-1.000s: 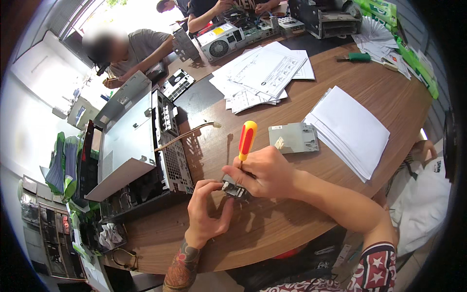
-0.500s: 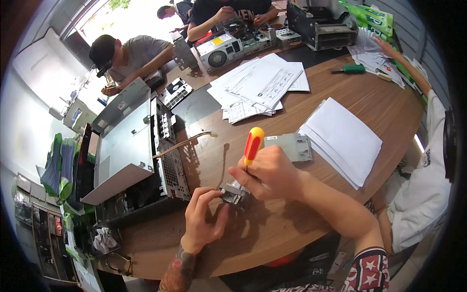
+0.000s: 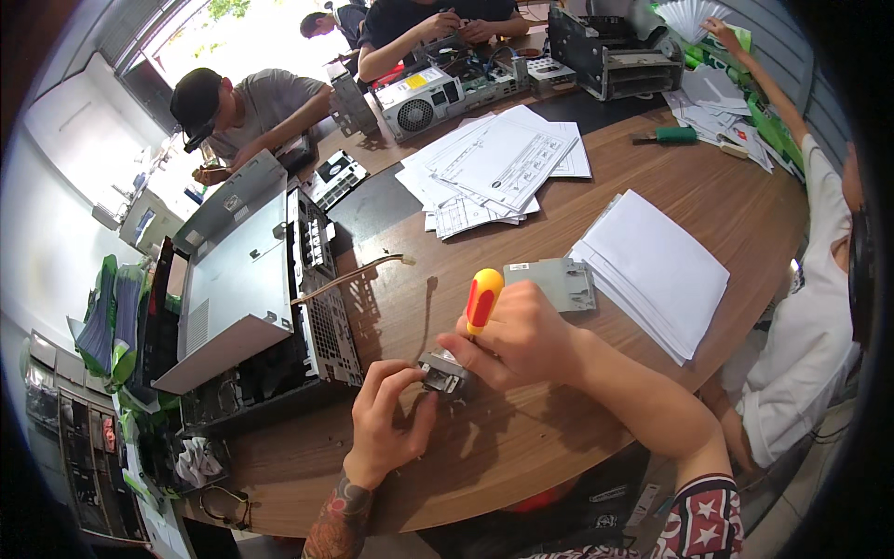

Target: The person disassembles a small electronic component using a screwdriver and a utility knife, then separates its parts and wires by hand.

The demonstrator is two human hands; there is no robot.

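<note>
My right hand [image 3: 521, 335] grips an upright screwdriver [image 3: 484, 296] with a yellow and red handle, its lower end over a small dark-and-silver metal part [image 3: 441, 373] on the wooden table [image 3: 559, 419]. The screwdriver's tip is hidden by my fingers and the part. My left hand [image 3: 386, 429] holds that part from the left, fingertips on its edge and thumb below it. A grey metal plate [image 3: 549, 284] lies just beyond my right hand. An open computer case [image 3: 237, 289] with a loose cable [image 3: 354, 272] stands to my left.
Stacked white paper [image 3: 650, 275] lies to the right, loose printed sheets [image 3: 498, 158] farther back, beside a green-handled tool [image 3: 675, 135]. Computer parts [image 3: 428, 98] line the far side, where co-workers [image 3: 251, 112] work. Another person [image 3: 792, 354] at the right reaches toward green packages [image 3: 778, 140].
The screwdriver handle has come down a little in my right hand. The person at the right has raised an arm and now holds up fanned paper. The view has shifted slightly.
</note>
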